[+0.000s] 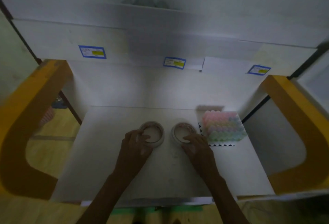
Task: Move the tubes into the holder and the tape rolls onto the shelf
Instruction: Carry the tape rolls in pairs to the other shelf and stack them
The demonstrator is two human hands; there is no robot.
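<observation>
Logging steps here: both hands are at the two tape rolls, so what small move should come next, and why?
Probably lift both. The left hand grips one beige tape roll, the right hand the other; both rolls lie flat on the white table, and the coloured tubes already fill the holder.

You have two tape rolls, one under your left fingers and one under your right fingers; one holder packed with tubes beyond your right fingertips, too blurred to count; three blue-edged labels.
</observation>
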